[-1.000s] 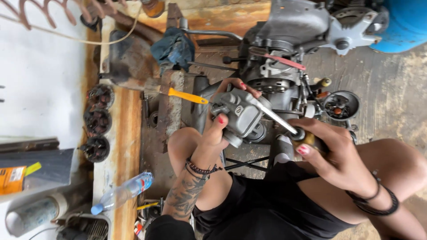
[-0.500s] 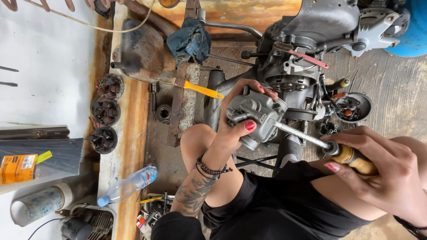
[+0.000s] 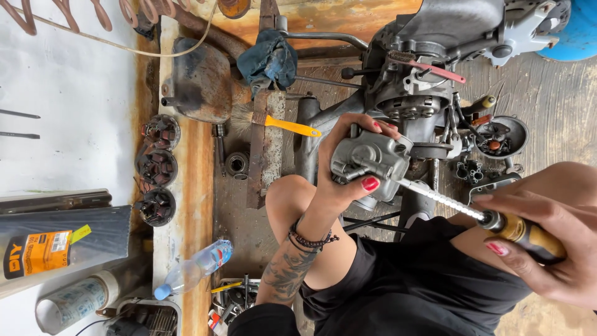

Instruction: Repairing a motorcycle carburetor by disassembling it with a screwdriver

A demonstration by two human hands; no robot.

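While the engine [image 3: 429,56] stands close behind, with a brush [image 3: 280,123] and rag [image 3: 268,59] to its left and a bottle [image 3: 194,267] lower left, your left hand [image 3: 348,168] is wrapped tight round the carburetor [image 3: 368,158] above your knee. Your right hand [image 3: 553,249] is clenched on the screwdriver [image 3: 485,218], its tip meeting the carburetor.

The left hand [image 3: 348,165] was raised at centre frame, palm toward the body, fingers curled over the top and thumb pressed along the lower edge of what it gripped. Its tattooed forearm rose from the lower centre, with beaded bracelets at the wrist. The right hand [image 3: 547,246] sat at the right edge, fingers wrapped closed, index finger extended forward. Both knees were bent.
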